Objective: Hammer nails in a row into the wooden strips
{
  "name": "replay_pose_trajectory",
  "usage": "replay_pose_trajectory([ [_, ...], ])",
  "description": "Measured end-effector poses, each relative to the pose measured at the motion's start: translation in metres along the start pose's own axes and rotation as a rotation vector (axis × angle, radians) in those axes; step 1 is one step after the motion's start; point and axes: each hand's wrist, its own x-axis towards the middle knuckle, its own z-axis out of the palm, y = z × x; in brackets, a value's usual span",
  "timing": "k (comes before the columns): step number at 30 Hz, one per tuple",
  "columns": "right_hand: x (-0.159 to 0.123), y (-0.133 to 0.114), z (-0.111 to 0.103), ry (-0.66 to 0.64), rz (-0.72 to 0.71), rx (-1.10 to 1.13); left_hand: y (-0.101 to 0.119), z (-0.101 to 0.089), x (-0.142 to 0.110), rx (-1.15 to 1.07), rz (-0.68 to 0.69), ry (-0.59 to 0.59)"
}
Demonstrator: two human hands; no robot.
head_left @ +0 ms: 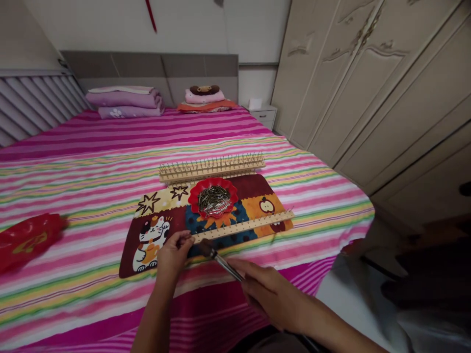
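My right hand (270, 296) is closed around the shaft of a hammer (226, 264), its metal neck catching light. The hammer's dark, blurred head lies close to the near left end of a wooden strip (243, 226). At that same end, the fingers of my left hand (175, 250) are pinched together against the strip; whatever sits between them is too small to make out. Thin nails stand up along the strip, clearest at its right end. Just beyond it, a red scalloped dish (192, 198) holds a heap of loose nails (214, 200).
A patterned mat (127, 255) lies under the strip and dish on a striped bedspread (91, 245). Behind the dish are stacked wooden strips (211, 169) bristling with upright nails. A red plastic item (29, 240) lies at left. Wardrobe doors (349, 83) stand along the right.
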Motion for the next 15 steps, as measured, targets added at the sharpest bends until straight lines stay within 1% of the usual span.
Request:
replay_pose_trajectory([
  [1, -0.009, 0.005, -0.003, -0.007, 0.008, 0.002, 0.002, -0.002, 0.001, -0.035, -0.003, -0.008],
  [3, -0.023, 0.017, -0.009, -0.005, 0.016, 0.017, 0.012, -0.004, 0.004, -0.019, 0.037, 0.026],
  [5, -0.032, 0.028, -0.012, 0.031, 0.021, 0.029, 0.028, -0.002, 0.010, 0.116, 0.135, 0.070],
  [6, -0.035, 0.032, -0.014, 0.047, 0.025, 0.034, 0.037, 0.002, 0.014, 0.201, 0.199, 0.067],
  [8, -0.040, 0.038, -0.016, 0.060, 0.038, 0.048, 0.054, 0.014, 0.027, 0.377, 0.331, 0.011],
  [10, -0.043, 0.042, -0.017, 0.064, 0.057, 0.079, 0.068, 0.030, 0.041, 0.566, 0.406, -0.075],
  [11, -0.045, 0.043, -0.017, 0.072, 0.068, 0.092, 0.073, 0.038, 0.049, 0.660, 0.407, -0.122],
  [13, -0.047, 0.045, -0.017, 0.093, 0.089, 0.099, 0.081, 0.054, 0.063, 0.804, 0.365, -0.199],
  [15, -0.049, 0.046, -0.018, 0.103, 0.107, 0.086, 0.086, 0.067, 0.076, 0.874, 0.302, -0.236],
])
